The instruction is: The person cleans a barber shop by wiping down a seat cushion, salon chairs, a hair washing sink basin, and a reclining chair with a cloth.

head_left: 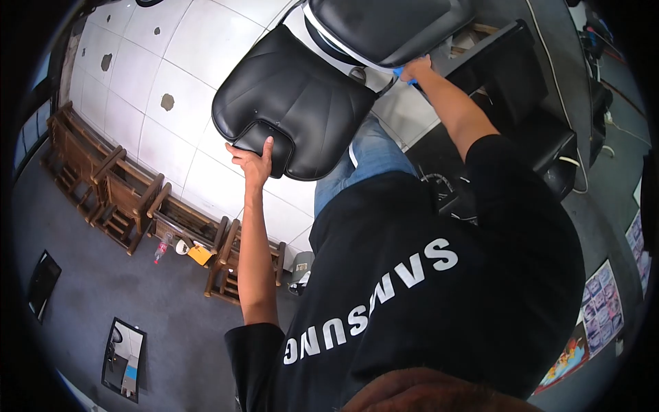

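Observation:
A black padded salon chair fills the upper middle, its wide cushion with a notched edge turned toward me. My left hand grips the small headrest pad set in that notch, thumb on top and fingers at the edge. Farther up right, my right hand is closed around a blue cloth-like piece. It presses beside the white-trimmed rim of the other black cushion. Most of the blue piece is hidden under my fingers.
Brown wooden chairs line the wall at left, with a plastic bottle and a yellow item among them. A grey bin stands near my left side. Black furniture is close on the right. White floor tiles have dark patches.

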`<state>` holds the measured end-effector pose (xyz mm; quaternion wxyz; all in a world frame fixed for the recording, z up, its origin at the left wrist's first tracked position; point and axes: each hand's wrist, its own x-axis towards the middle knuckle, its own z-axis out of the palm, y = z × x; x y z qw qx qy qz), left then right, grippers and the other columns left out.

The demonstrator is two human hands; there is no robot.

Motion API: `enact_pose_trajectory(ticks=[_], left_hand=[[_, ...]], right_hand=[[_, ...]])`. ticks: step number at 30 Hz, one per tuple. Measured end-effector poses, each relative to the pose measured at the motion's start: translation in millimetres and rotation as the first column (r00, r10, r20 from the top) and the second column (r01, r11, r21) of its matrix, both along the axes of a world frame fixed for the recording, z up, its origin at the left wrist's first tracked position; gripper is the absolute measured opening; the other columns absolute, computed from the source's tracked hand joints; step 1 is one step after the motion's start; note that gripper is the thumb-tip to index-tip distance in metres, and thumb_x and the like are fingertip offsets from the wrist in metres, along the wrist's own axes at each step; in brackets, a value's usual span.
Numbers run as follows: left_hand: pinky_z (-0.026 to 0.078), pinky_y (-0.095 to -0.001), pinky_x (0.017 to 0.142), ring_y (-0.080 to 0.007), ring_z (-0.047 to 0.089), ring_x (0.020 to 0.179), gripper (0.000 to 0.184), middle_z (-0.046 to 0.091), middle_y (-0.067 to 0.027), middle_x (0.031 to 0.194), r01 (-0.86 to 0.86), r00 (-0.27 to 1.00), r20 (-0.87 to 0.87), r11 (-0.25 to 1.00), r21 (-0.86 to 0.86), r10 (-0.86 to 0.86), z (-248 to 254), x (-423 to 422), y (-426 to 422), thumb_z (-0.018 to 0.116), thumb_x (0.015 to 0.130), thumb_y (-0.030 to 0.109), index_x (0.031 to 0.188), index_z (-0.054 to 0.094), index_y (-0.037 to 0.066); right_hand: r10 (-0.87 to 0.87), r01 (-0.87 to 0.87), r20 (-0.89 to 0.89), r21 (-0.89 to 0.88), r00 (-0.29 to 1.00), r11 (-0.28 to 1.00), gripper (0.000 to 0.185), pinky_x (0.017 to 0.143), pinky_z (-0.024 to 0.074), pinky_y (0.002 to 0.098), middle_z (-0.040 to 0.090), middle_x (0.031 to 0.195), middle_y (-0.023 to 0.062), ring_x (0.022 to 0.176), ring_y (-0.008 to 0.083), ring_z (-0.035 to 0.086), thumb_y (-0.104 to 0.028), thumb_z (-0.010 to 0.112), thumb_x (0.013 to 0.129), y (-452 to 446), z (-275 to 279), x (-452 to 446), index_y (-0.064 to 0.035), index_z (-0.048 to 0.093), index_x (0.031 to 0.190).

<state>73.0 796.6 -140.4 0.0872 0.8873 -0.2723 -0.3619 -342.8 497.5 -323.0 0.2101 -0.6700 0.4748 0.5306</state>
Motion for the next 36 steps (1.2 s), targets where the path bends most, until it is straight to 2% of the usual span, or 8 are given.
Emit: enact_pose_trajectory(ticks=[4, 7, 10, 17, 19, 24, 32, 36], left_hand=[[0.042, -0.0586, 0.105, -0.0636, 0.041, 0.125, 0.137, 0.018, -0.0522, 0.137, 0.000, 0.999, 0.033, 1.000, 0.010, 0.000, -1.0, -1.9, -2.9, 0.076, 0.084, 0.060, 0.151, -0.020, -0.011], [0.039, -0.0570, 0.108, -0.0629, 0.037, 0.127, 0.136, 0.015, -0.0536, 0.137, -0.009, 1.000, 0.006, 1.000, 0.017, 0.009, 5.9, -3.0, -10.3, 0.077, 0.085, 0.058, 0.149, -0.018, -0.015], [0.039, -0.0567, 0.108, -0.0622, 0.037, 0.128, 0.136, 0.016, -0.0533, 0.137, -0.018, 1.000, -0.011, 1.000, -0.009, 0.017, 6.6, -4.8, -6.6, 0.077, 0.084, 0.059, 0.149, -0.017, -0.016], [0.040, -0.0585, 0.106, -0.0606, 0.042, 0.124, 0.136, 0.022, -0.0483, 0.136, -0.035, 0.998, 0.044, 0.999, 0.017, 0.034, -1.4, -4.2, -3.2, 0.079, 0.082, 0.057, 0.152, -0.017, -0.010], [0.039, -0.0593, 0.107, -0.0606, 0.041, 0.125, 0.136, 0.022, -0.0478, 0.137, -0.051, 0.998, 0.031, 0.999, 0.014, 0.051, 1.3, -4.3, -5.3, 0.079, 0.082, 0.057, 0.152, -0.016, -0.010], [0.038, -0.0598, 0.107, -0.0603, 0.040, 0.126, 0.135, 0.022, -0.0472, 0.137, -0.069, 0.998, 0.008, 0.998, -0.005, 0.069, 4.3, -4.6, -4.6, 0.079, 0.083, 0.056, 0.152, -0.017, -0.010], [0.039, -0.0576, 0.107, -0.0620, 0.039, 0.126, 0.135, 0.023, -0.0487, 0.135, -0.033, 0.999, 0.004, 0.999, -0.027, 0.033, 4.8, -4.5, -3.3, 0.078, 0.084, 0.057, 0.152, -0.018, -0.011], [0.041, -0.0568, 0.105, -0.0615, 0.041, 0.124, 0.135, 0.023, -0.0492, 0.135, -0.001, 0.999, 0.043, 1.000, -0.009, 0.002, 1.5, -1.8, 1.0, 0.078, 0.084, 0.057, 0.151, -0.017, -0.012]], right_hand=[[0.188, -0.198, -0.161, -0.050, 0.969, 0.979, 0.069, 0.126, 0.0085, 0.0523, 0.038, 0.162, 0.0134, 0.153, 0.0316, 0.030, -0.031, 0.051, 0.087, 27.4, -2.0, 23.3, -0.0141, 0.046, 0.154], [0.251, -0.253, 0.034, 0.074, 0.967, 0.965, 0.054, 0.121, 0.0254, 0.0512, 0.055, 0.148, 0.0180, 0.141, 0.0344, 0.048, -0.033, 0.049, 0.090, 17.9, 11.6, 8.4, -0.0094, 0.064, 0.137], [0.054, -0.117, 0.283, 0.211, 0.958, 0.971, 0.043, 0.105, 0.0458, 0.0483, 0.070, 0.122, 0.0208, 0.118, 0.0381, 0.065, -0.032, 0.047, 0.092, 8.3, 34.5, -4.0, -0.0062, 0.074, 0.113], [-0.357, 0.440, 0.735, 0.088, 0.577, 0.894, 0.041, 0.102, 0.0477, 0.0485, 0.068, 0.122, 0.0206, 0.118, 0.0385, 0.062, -0.031, 0.050, 0.095, 18.7, 110.6, 82.0, -0.0049, 0.066, 0.122], [0.184, 0.383, 0.938, -0.292, 0.295, 0.877, 0.042, 0.109, 0.0434, 0.0441, 0.062, 0.137, 0.0153, 0.129, 0.0344, 0.054, -0.021, 0.058, 0.092, 30.5, 82.0, 134.2, -0.0028, 0.060, 0.130], [0.441, 0.122, 0.767, -0.549, 0.465, 0.827, 0.052, 0.117, 0.0357, 0.0427, 0.050, 0.151, 0.0134, 0.141, 0.0311, 0.044, -0.013, 0.055, 0.093, 6.5, -9.7, 227.5, -0.0023, 0.052, 0.143], [0.520, 0.005, 0.563, -0.682, 0.642, 0.732, 0.051, 0.111, 0.0416, 0.0389, 0.049, 0.152, 0.0175, 0.134, 0.0263, 0.052, -0.010, 0.044, 0.097, 97.1, -59.4, 91.8, 0.0057, 0.046, 0.145], [0.178, 0.067, 0.522, -0.416, 0.834, 0.907, 0.048, 0.108, 0.0458, 0.0431, 0.056, 0.145, 0.0203, 0.130, 0.0308, 0.057, -0.018, 0.048, 0.097, 114.9, -35.0, 44.4, 0.0028, 0.053, 0.139]])
